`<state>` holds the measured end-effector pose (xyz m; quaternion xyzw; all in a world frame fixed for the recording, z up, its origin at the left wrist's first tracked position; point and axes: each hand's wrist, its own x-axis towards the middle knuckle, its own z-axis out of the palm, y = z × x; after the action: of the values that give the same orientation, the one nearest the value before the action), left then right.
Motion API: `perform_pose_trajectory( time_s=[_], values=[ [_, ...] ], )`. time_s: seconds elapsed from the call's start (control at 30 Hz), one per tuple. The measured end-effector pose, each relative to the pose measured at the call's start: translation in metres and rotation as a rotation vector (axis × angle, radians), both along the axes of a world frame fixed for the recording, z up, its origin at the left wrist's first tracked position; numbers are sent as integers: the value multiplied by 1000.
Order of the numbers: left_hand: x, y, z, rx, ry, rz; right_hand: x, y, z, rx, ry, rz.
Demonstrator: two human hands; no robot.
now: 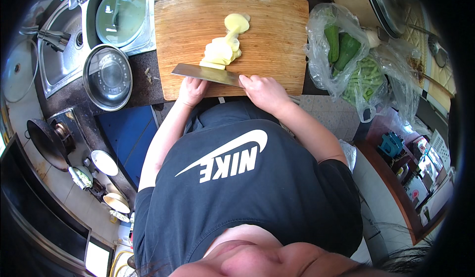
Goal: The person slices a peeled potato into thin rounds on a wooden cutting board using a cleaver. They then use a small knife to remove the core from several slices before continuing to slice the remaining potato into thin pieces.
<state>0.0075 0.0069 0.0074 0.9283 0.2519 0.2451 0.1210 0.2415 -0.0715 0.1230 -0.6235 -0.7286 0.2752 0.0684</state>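
My right hand (265, 91) is closed around the handle of a kitchen cleaver (211, 74), whose broad steel blade stretches left across the near part of a wooden cutting board (178, 24). Just beyond the blade lie overlapping pale yellow slices (219, 52), seemingly of peeled potato, with a few strung out towards the board's far side. My left hand (193, 89) is at the board's near edge, right behind the blade; its fingertips are hidden by the blade, so I cannot tell whether they hold anything.
Left of the board are a metal sink (65, 61), a water-filled basin (122, 13) and a round metal lid or bowl (107, 77). On the right, clear plastic bags (315, 61) hold green vegetables (347, 48) and green beans (365, 76), near a large lidded pot (386, 6).
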Motion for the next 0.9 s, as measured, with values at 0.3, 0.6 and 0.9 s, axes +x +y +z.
perform_pose_trajectory(
  time_s=[0.3,0.6,0.9],
  values=[
    [2,1,3,21,14,7,-3,4,-5,-41,-7,6],
    [1,2,2,14,4,-7,-6,9,-11,-64,-3,8],
    [4,3,9,-52,-18,-5,-13,20,-24,-55,13,8]
  ],
)
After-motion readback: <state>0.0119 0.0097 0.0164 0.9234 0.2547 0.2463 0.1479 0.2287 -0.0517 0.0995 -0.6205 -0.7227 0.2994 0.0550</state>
